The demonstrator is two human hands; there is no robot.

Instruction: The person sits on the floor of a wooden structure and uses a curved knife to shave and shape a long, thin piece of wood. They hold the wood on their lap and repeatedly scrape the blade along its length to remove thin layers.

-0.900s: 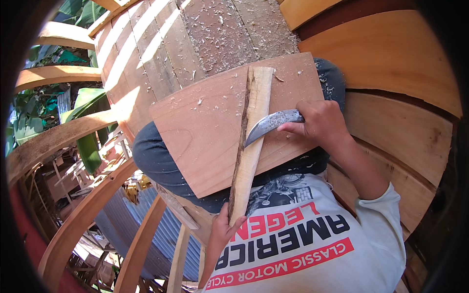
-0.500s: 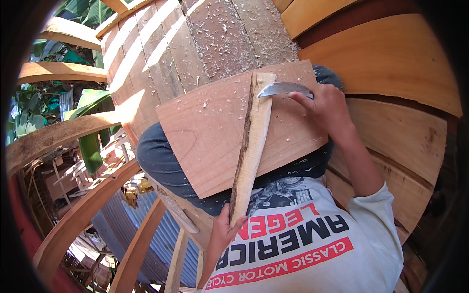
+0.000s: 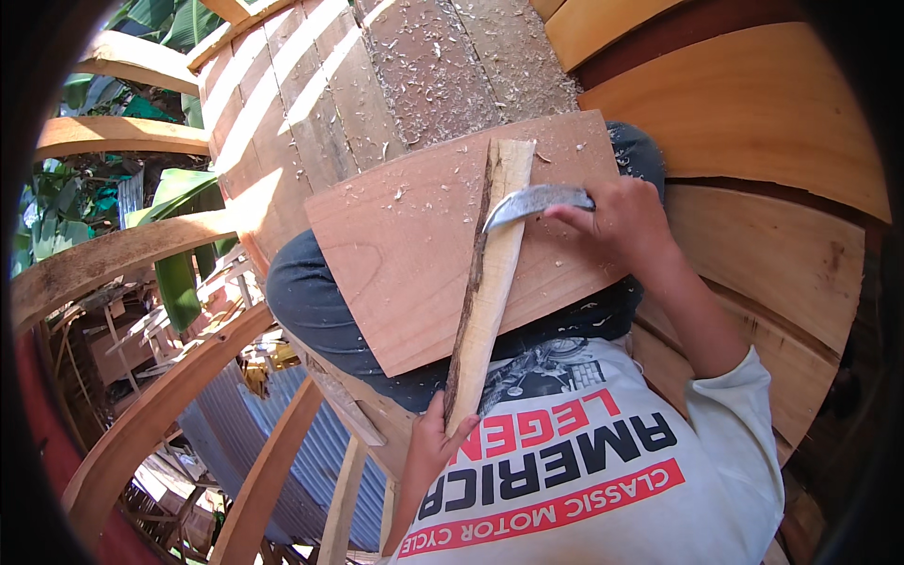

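We see the stick (image 3: 492, 282) lying across the board (image 3: 386, 264), left hand (image 3: 433, 446) curled round its near end, right hand (image 3: 625, 218) wrapped on the knife (image 3: 539, 201) towards the far end; we judge it light, stiff, rough at left, best gripped there, near.

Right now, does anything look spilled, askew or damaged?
Pale wood shavings lie scattered on the plank floor beyond the lap board, with some on the board too, looking untidy. Nothing else stands out around the stick or curved knife.

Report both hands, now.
Left hand: closed around the near end of the wood stick.
Right hand: closed, holding the curved knife, its blade across the stick.
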